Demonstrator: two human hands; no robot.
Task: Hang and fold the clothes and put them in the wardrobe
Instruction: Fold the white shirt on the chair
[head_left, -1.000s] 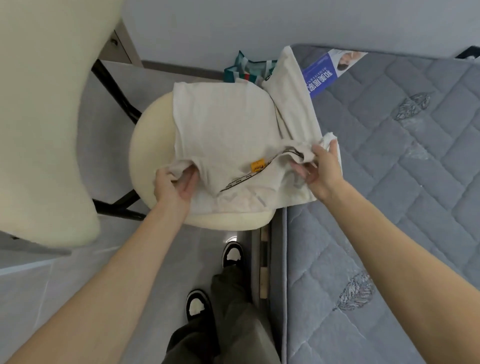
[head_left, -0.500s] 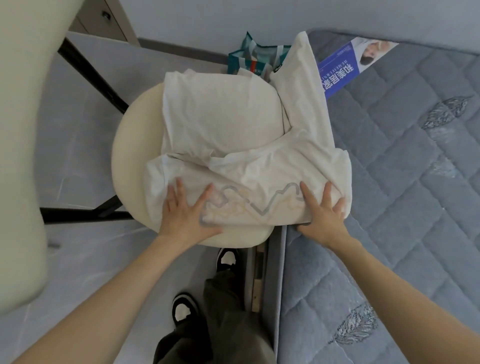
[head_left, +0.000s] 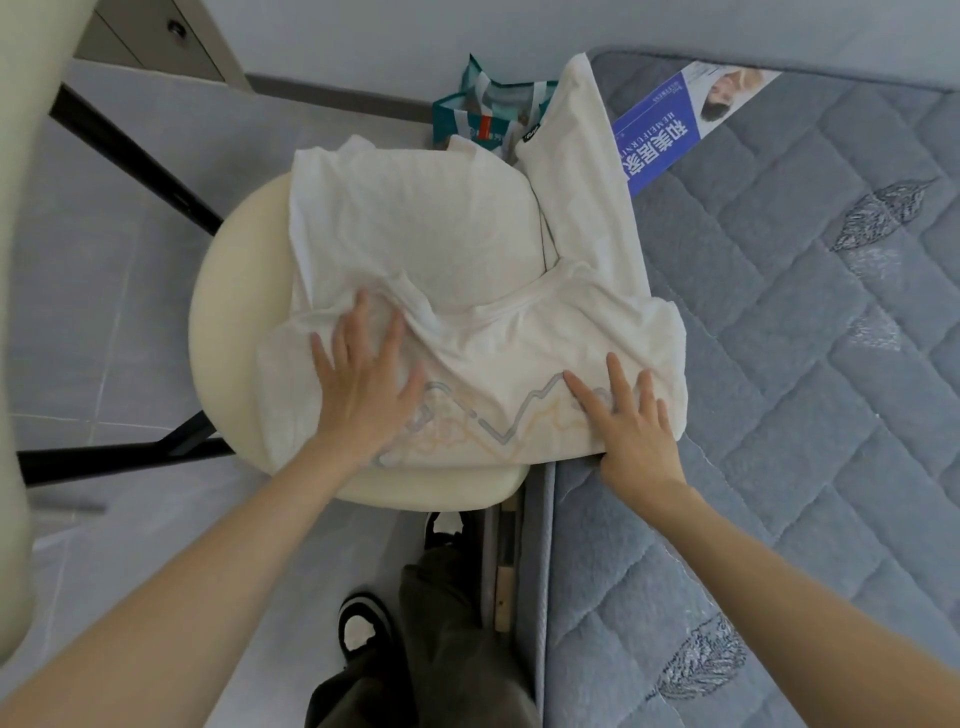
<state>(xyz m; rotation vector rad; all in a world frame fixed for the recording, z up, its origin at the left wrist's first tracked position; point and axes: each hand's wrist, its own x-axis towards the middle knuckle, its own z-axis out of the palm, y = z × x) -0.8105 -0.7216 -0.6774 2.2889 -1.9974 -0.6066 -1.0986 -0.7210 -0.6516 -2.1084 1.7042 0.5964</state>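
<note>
Head view: white T-shirt (head_left: 415, 234) is pressed flat at the near edge of the chair seat (head_left: 228, 312) by left hand (head_left: 363, 400) and right hand (head_left: 634, 431) — fingers (head_left: 619, 382) spread (seemingly to set the fold).

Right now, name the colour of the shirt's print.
Grey and pale-orange lines on the white shirt; head view.
</note>
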